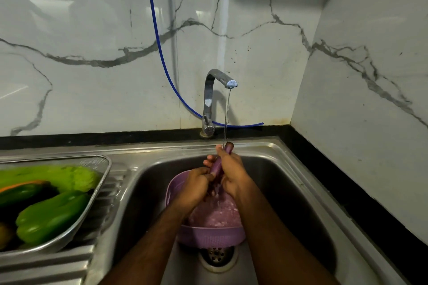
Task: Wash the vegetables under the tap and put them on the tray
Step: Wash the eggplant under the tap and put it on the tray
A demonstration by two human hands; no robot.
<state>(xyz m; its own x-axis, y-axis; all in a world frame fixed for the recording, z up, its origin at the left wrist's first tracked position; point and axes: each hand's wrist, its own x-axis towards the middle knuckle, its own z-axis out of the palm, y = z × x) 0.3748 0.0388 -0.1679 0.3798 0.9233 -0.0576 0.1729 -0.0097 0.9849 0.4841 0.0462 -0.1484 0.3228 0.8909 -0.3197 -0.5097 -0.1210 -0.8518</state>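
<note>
- A slim purple vegetable [218, 163] stands nearly upright over the sink [289, 183], its top end poking out above both hands, right under the thin stream from the tap [214, 95].
- The right hand [232, 174] wraps its fingers round the vegetable's upper part.
- The left hand [196, 184] grasps the lower part, fingers curled against it, just beside the right.
- Below the hands a purple colander [208, 231] sits in the basin over the drain.
- On the drainboard to the left, a metal tray [92, 194] holds a green pepper [51, 217] and other green vegetables.
</note>
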